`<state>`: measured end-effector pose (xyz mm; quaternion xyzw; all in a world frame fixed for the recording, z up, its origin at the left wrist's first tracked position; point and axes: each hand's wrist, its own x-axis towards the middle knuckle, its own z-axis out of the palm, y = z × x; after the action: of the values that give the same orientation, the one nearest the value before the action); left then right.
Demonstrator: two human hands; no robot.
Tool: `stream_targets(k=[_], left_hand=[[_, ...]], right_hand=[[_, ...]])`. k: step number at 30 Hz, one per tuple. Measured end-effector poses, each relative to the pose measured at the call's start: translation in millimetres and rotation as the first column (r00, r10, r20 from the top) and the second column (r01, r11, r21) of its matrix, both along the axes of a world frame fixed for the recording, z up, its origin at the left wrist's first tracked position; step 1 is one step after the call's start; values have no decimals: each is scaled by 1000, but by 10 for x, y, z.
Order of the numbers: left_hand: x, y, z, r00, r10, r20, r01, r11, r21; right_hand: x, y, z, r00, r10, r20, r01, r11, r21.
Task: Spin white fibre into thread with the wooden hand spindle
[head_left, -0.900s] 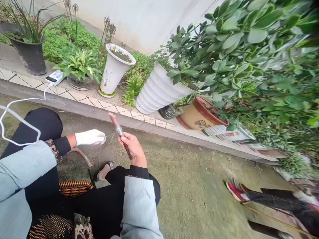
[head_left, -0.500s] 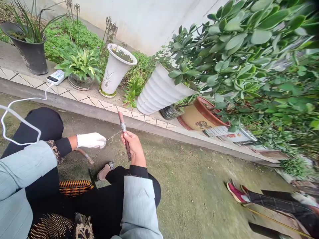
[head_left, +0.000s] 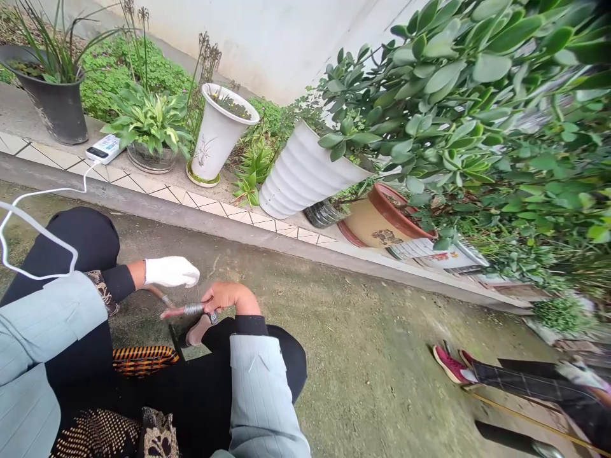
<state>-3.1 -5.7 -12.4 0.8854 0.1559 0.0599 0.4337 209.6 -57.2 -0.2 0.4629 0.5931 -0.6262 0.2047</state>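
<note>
My right hand (head_left: 230,298) is closed round a brown wooden stick (head_left: 172,313), which lies nearly level and points left. Silvery wire is wound in a tight coil (head_left: 193,308) round the stick, just beyond my fingers. My left hand (head_left: 172,271), in a white glove, is above the stick with its fingers pinched together. A thin strand of wire (head_left: 198,294) runs from those fingertips down to the coil. Below my left wrist shows part of another brown stick (head_left: 155,291) with a wrapped band; my glove and sleeve hide some of it.
A tiled ledge (head_left: 191,198) holds several potted plants, among them a white ribbed pot (head_left: 305,172), and a white power bank (head_left: 104,149) with a cable. An orange-and-black woven seat (head_left: 143,360) is below my legs. Another person's red shoe (head_left: 449,366) is at the right.
My right hand has turned the stick from upright to nearly level, swinging its tip down and left. The wire strand between my hands now runs steeply instead of slanting sideways.
</note>
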Motion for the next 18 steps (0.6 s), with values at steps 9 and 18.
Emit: stream_targets(k=[9,18], left_hand=[[2,79,43,972,217,89,-179,931,-318],[-28,-8,137,996,42,76,-28,984,-177]], right_hand=[[357,-10,283,276,-652,-706,957,255,139],[438,187,-103,411,-819,-401,813,130,568]])
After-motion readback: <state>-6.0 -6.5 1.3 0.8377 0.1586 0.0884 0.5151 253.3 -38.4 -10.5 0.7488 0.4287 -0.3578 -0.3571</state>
